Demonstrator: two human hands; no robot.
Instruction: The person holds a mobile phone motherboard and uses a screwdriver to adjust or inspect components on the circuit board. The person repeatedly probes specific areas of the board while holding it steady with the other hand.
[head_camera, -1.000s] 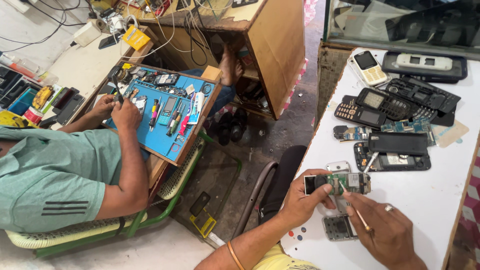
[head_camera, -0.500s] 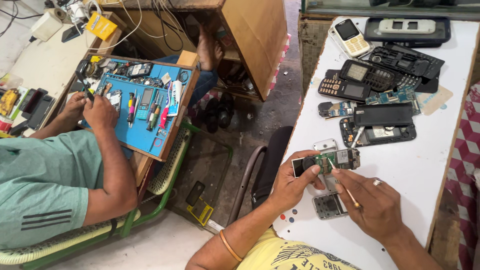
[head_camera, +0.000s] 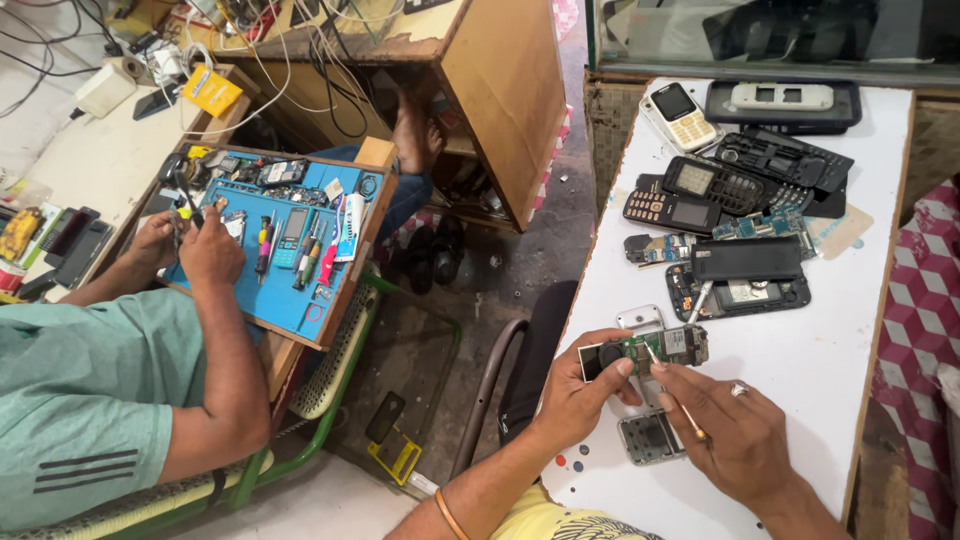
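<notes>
Left hand (head_camera: 585, 385) pinches the circuit board (head_camera: 655, 350), its long axis running crosswise; my right hand (head_camera: 735, 430), just beside, pinches a thin tool (head_camera: 668, 385) angled up onto it.

A white table (head_camera: 800, 370), a blue tray (head_camera: 290, 290), a green circuit board (head_camera: 650, 350).

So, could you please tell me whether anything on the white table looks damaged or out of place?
Several phones lie dismantled on the white table: a bare back frame beside the hands, loose keypad shells and an opened handset. The left hand holds a bare circuit board; the right hand works on it. Nothing is spilled.
</notes>
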